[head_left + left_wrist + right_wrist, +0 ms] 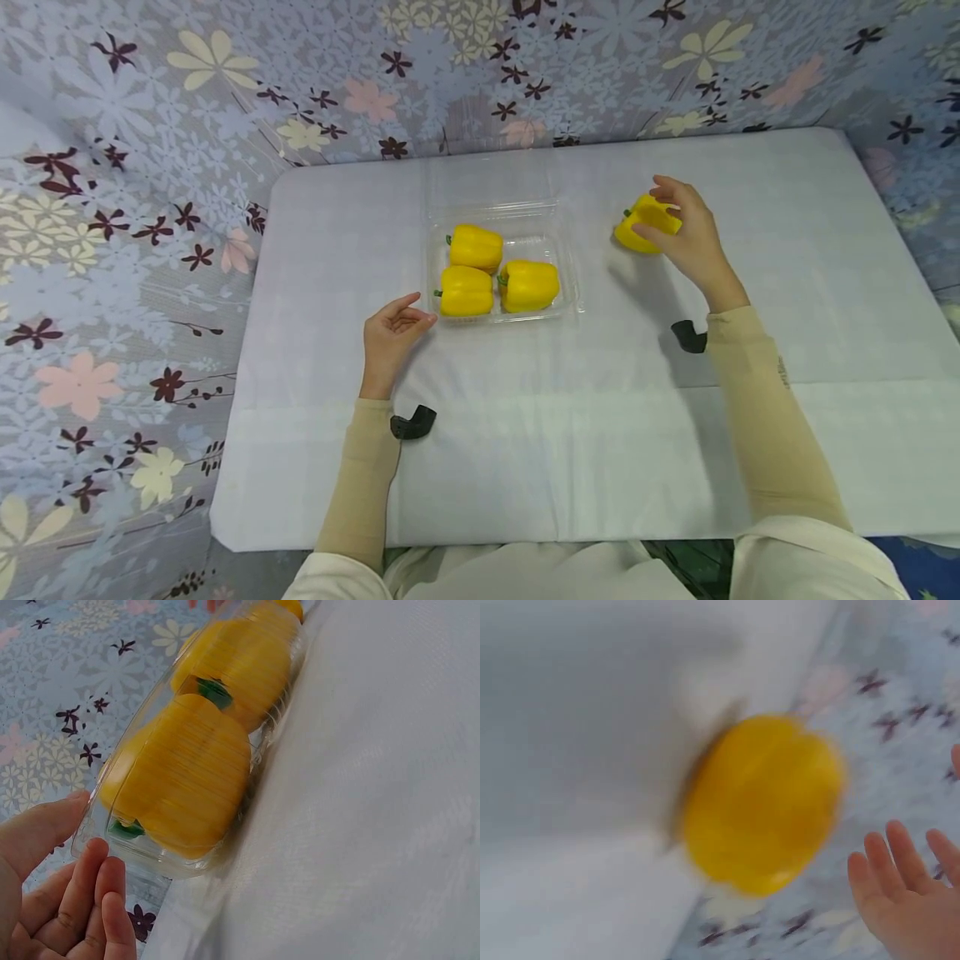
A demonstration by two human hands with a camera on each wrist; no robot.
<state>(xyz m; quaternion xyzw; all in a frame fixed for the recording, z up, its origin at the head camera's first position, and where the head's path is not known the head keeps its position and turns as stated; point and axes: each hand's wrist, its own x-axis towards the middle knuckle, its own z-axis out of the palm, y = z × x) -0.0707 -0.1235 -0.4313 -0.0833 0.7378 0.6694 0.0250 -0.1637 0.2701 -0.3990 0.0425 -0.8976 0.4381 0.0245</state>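
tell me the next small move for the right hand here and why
Probably close the right hand round the loose yellow pepper and lift it. The head view shows fingers on it; the wrist view shows them apart. The clear tray holds three peppers with its back right corner free.

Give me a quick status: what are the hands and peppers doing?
Right hand on the loose yellow pepper, grip not clear. Left hand open beside the clear tray, three peppers inside. Nothing in the way.
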